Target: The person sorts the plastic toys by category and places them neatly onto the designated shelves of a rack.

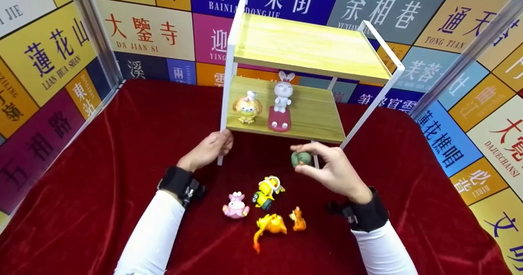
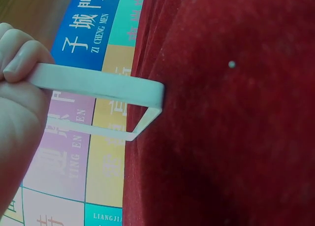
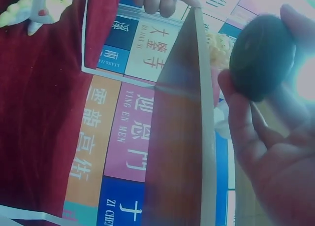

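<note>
My left hand [image 1: 210, 147] grips the white left leg of a small two-tier shelf [image 1: 302, 48] just below its lower board. In the left wrist view the fingers curl round that white frame [image 2: 98, 83]. Between thumb and fingers, my right hand [image 1: 337, 168] pinches a small round green figurine [image 1: 301, 159] with a face, held in front of the lower board's right part. The right wrist view shows the figurine as a dark oval [image 3: 263, 58]. On the lower board stand a white rabbit figurine [image 1: 283, 95] on a red base and a yellow figurine [image 1: 247, 108] with a white hat.
On the red cloth [image 1: 163, 103] before the shelf lie a pink figurine [image 1: 236, 206], a yellow-and-green figurine [image 1: 262, 200] against another yellow one [image 1: 271, 185], an orange long-tailed figurine [image 1: 273, 223] and a small orange animal [image 1: 298, 218]. Panels with printed characters [image 1: 151, 30] stand behind.
</note>
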{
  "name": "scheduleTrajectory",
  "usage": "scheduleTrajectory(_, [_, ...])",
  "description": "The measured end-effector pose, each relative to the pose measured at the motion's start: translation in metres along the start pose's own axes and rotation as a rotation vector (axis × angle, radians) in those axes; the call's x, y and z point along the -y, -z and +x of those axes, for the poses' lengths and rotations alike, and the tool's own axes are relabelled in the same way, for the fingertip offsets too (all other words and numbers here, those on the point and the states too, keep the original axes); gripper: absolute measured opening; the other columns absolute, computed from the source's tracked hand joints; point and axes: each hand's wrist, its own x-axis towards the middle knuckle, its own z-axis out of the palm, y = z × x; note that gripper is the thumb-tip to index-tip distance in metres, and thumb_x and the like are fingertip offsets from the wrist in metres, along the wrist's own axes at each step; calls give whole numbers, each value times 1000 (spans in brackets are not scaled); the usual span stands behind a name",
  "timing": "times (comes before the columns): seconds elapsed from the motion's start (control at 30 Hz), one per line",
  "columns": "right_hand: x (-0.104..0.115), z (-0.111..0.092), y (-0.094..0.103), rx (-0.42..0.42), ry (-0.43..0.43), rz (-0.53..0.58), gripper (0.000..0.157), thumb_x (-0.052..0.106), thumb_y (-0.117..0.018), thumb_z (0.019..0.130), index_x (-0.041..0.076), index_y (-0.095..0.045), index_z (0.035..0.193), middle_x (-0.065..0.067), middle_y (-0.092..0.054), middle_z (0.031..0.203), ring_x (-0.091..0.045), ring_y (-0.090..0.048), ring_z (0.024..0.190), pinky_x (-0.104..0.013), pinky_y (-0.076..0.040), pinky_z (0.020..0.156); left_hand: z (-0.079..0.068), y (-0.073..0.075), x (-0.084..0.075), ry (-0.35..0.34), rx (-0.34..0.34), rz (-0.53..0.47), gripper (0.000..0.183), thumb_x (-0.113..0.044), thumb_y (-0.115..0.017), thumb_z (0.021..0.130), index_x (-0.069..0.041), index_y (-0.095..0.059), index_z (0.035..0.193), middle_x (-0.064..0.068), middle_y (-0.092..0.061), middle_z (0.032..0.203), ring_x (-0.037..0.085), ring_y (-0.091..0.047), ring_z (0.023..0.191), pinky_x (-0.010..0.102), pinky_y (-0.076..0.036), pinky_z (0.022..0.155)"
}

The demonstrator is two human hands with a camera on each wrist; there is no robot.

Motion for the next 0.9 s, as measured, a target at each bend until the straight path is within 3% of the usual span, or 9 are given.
scheduleTrajectory(0.13, [1, 4, 6, -80, 6, 49, 32, -1, -79, 82, 6, -72, 113, -13, -68, 120, -14, -66, 111, -19, -52, 95, 0, 0, -1, -12, 0, 9, 43, -32, -23, 112, -12, -38, 78, -2, -33, 71, 9, -34, 64, 23, -32, 63])
scheduleTrajectory(0.3, [0, 8, 15, -174, -18, 136, 36, -13, -73, 83, -10, -66, 118, -23, -60, 118, -11, -65, 107, -23, -56, 91, 0, 1, -1, -21, 11, 13, 43, -30, -22, 112, -11, -38, 77, -1, -34, 71, 9, -34, 63, 23, -32, 63])
scheduleTrajectory(0.5, [0, 18, 22, -299, -131, 63, 41, -6, -73, 87, -10, -62, 126, -23, -67, 117, -2, -69, 102, -20, -56, 86, 2, 0, 0, -10, 17, -1, 41, -28, -23, 112, -12, -38, 78, -1, -34, 71, 10, -34, 64, 24, -31, 63])
scheduleTrajectory(0.6, [0, 22, 22, -339, -193, 37, 41, -2, -73, 88, -8, -62, 128, -23, -69, 118, -12, -71, 103, -19, -56, 85, 2, -2, 1, -6, 24, -5, 41, -29, -23, 112, -12, -38, 78, -1, -34, 71, 10, -33, 64, 23, -31, 62])
scheduleTrajectory(0.73, [-5, 29, 18, -363, -211, -11, 40, 1, -72, 90, -7, -62, 128, -23, -70, 118, -30, -71, 104, -16, -56, 84, 3, -2, 2, -8, 23, -9, 41, -30, -23, 112, -12, -37, 78, -2, -34, 71, 9, -34, 64, 22, -32, 63])
scheduleTrajectory(0.9, [-13, 38, 12, -340, -213, 2, 42, 0, -69, 92, -8, -59, 131, -28, -66, 123, -35, -69, 110, -13, -53, 87, 1, 0, 1, -5, 6, 1, 42, -30, -23, 112, -11, -37, 78, -1, -34, 72, 10, -36, 65, 22, -33, 64])
